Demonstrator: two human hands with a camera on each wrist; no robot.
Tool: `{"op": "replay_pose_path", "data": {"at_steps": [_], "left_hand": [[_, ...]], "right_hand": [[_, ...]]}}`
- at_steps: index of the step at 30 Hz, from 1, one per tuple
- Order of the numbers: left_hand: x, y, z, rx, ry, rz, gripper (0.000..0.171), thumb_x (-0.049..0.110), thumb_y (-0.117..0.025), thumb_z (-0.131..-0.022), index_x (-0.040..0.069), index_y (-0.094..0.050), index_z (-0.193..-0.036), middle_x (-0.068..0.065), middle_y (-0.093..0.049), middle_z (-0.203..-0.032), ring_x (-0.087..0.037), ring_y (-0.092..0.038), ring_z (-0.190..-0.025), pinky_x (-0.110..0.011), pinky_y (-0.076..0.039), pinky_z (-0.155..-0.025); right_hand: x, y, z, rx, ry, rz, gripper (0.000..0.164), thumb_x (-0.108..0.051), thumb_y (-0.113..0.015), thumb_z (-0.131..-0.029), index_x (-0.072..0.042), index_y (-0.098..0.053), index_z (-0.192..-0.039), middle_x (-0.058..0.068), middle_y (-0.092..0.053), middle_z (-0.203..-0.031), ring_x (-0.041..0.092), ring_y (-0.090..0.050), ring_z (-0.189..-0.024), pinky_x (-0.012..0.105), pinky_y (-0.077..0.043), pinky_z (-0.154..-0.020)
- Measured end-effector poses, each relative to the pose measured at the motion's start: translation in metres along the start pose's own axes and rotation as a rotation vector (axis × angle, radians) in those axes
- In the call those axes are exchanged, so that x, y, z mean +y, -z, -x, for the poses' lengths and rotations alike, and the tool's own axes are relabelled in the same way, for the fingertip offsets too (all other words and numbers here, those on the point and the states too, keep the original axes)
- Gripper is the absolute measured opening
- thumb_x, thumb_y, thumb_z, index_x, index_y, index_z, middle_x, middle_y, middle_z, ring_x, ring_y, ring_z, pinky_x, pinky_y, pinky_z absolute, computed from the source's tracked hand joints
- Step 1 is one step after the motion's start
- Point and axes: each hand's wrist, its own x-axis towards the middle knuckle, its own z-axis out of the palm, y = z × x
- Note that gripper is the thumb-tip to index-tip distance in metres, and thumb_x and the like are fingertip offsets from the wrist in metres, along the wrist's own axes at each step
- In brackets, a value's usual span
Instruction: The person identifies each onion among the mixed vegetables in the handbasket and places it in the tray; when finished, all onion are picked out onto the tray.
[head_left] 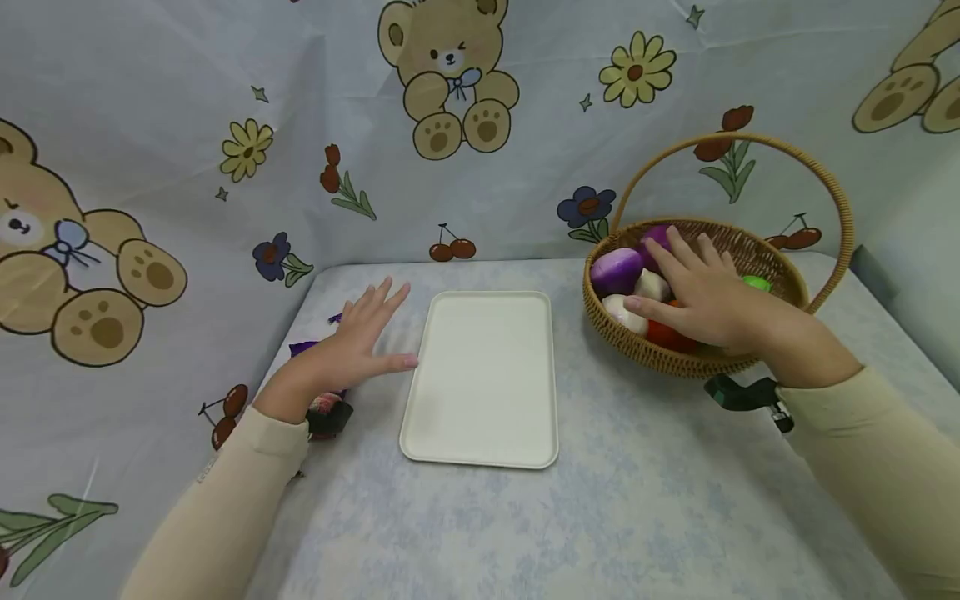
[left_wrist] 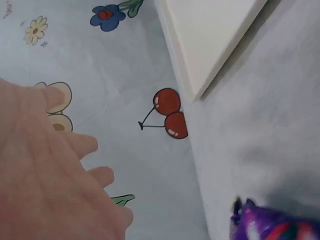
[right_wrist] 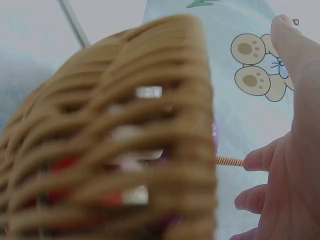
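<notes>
My left hand (head_left: 348, 346) hovers with fingers spread at the left of the table, its thumb overlapping the edge of a white rectangular tray (head_left: 483, 375) in the head view. Below that hand, partly hidden, lies a shiny purple wrapped item (left_wrist: 280, 222). Fingers spread and holding nothing, my right hand (head_left: 708, 296) is over a brown wicker basket (head_left: 675, 367). Inside the basket are glossy purple rounded items (head_left: 617, 272), whitish ones (head_left: 625, 312), a red one (head_left: 666, 336) and a bright green one (head_left: 757, 283); the hand covers part of them.
The basket's tall arched handle (head_left: 843, 208) rises at the right. A dark red-and-black item (head_left: 327, 414) sits near the left wrist. Patterned cloth with bears and flowers (head_left: 480, 200) hangs behind and beside the pale table (head_left: 480, 533).
</notes>
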Motion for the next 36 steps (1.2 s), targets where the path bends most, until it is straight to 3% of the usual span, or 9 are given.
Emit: {"op": "replay_pose_path", "data": {"at_steps": [3, 7, 12, 15, 19, 23, 27, 36], "left_hand": [[0.000, -0.011, 0.003, 0.033, 0.036, 0.041, 0.116, 0.067, -0.072, -0.091, 0.026, 0.001, -0.171, -0.005, 0.012, -0.174, -0.035, 0.015, -0.157, -0.069, 0.010, -0.119], [0.004, -0.028, 0.012, 0.097, 0.130, 0.096, 0.131, 0.070, -0.081, -0.081, 0.025, 0.003, -0.171, -0.006, 0.005, -0.175, -0.036, 0.005, -0.158, -0.074, -0.008, -0.118], [0.022, -0.048, 0.028, 0.149, 0.226, 0.202, 0.137, 0.063, -0.089, -0.075, 0.025, 0.001, -0.171, -0.008, -0.003, -0.175, -0.038, -0.006, -0.158, -0.078, -0.023, -0.111], [0.034, -0.058, 0.037, 0.160, 0.270, 0.291, 0.137, 0.057, -0.093, -0.075, 0.024, -0.002, -0.171, -0.010, -0.006, -0.175, -0.040, -0.009, -0.157, -0.077, -0.024, -0.112], [0.042, -0.074, 0.046, 0.139, 0.291, 0.335, 0.137, 0.054, -0.094, -0.075, 0.020, -0.003, -0.171, -0.013, -0.007, -0.174, -0.042, -0.010, -0.157, -0.076, -0.023, -0.113], [0.042, -0.090, 0.050, 0.115, 0.269, 0.329, 0.139, 0.056, -0.095, -0.072, 0.015, -0.005, -0.171, -0.013, -0.007, -0.174, -0.038, -0.008, -0.158, -0.072, -0.019, -0.117], [0.039, -0.101, 0.051, 0.092, 0.280, 0.367, 0.143, 0.055, -0.096, -0.070, 0.010, -0.005, -0.170, -0.015, -0.006, -0.174, -0.036, -0.007, -0.158, -0.067, -0.017, -0.120], [0.035, -0.116, 0.055, 0.079, 0.297, 0.396, 0.148, 0.057, -0.098, -0.065, 0.012, -0.004, -0.170, -0.013, -0.007, -0.174, -0.035, -0.007, -0.157, -0.067, -0.019, -0.120]], "right_hand": [[-0.002, -0.001, 0.000, 0.006, 0.004, -0.030, 0.102, -0.068, -0.048, -0.103, -0.008, 0.002, -0.169, 0.023, 0.018, -0.170, 0.065, 0.014, -0.146, 0.081, 0.008, -0.109], [-0.005, -0.003, -0.001, -0.001, 0.007, -0.069, 0.102, -0.067, -0.047, -0.104, -0.007, 0.003, -0.169, 0.021, 0.019, -0.171, 0.062, 0.015, -0.148, 0.079, 0.006, -0.112], [-0.006, -0.006, -0.002, -0.019, 0.000, -0.102, 0.102, -0.068, -0.045, -0.104, -0.008, 0.006, -0.169, 0.020, 0.019, -0.171, 0.056, 0.017, -0.150, 0.076, 0.005, -0.114], [-0.007, -0.005, -0.004, -0.025, -0.007, -0.098, 0.103, -0.070, -0.045, -0.103, -0.009, 0.006, -0.169, 0.020, 0.017, -0.171, 0.056, 0.016, -0.151, 0.078, 0.002, -0.113], [-0.007, -0.001, -0.008, -0.022, 0.003, -0.083, 0.104, -0.070, -0.045, -0.103, -0.006, 0.004, -0.169, 0.023, 0.013, -0.172, 0.054, 0.013, -0.152, 0.077, 0.002, -0.115], [-0.008, 0.004, -0.015, -0.020, 0.007, -0.063, 0.106, -0.070, -0.047, -0.102, 0.000, -0.001, -0.168, 0.029, 0.008, -0.171, 0.054, 0.010, -0.153, 0.074, 0.001, -0.116], [-0.010, 0.008, -0.020, -0.036, -0.024, -0.083, 0.108, -0.073, -0.046, -0.100, -0.004, 0.000, -0.169, 0.027, 0.010, -0.171, 0.057, 0.009, -0.151, 0.081, -0.007, -0.110], [-0.013, 0.009, -0.030, -0.033, 0.012, -0.121, 0.105, -0.069, -0.045, -0.103, 0.000, -0.001, -0.167, 0.030, 0.007, -0.170, 0.055, 0.003, -0.153, 0.078, -0.006, -0.114]]}}
